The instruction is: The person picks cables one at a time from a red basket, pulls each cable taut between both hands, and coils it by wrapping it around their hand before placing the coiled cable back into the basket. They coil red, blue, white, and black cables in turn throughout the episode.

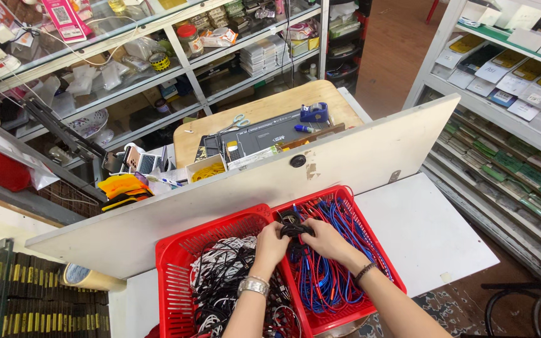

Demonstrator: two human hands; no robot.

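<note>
Both the left hand [272,241] and right hand [324,240] grip a black cable bundle [295,230] over the red baskets [176,256], apparently mid-coiling, needing a tidy wrap.

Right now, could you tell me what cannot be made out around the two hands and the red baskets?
- Head view: the black cable bundle is partly covered by the fingers of the left hand and right hand; its connectors are hidden.
- Left red basket and right red basket: near ends cut off by the bottom edge.
- Basket floors: buried under cables.
- Both forearms: cut off by the bottom edge.
</note>
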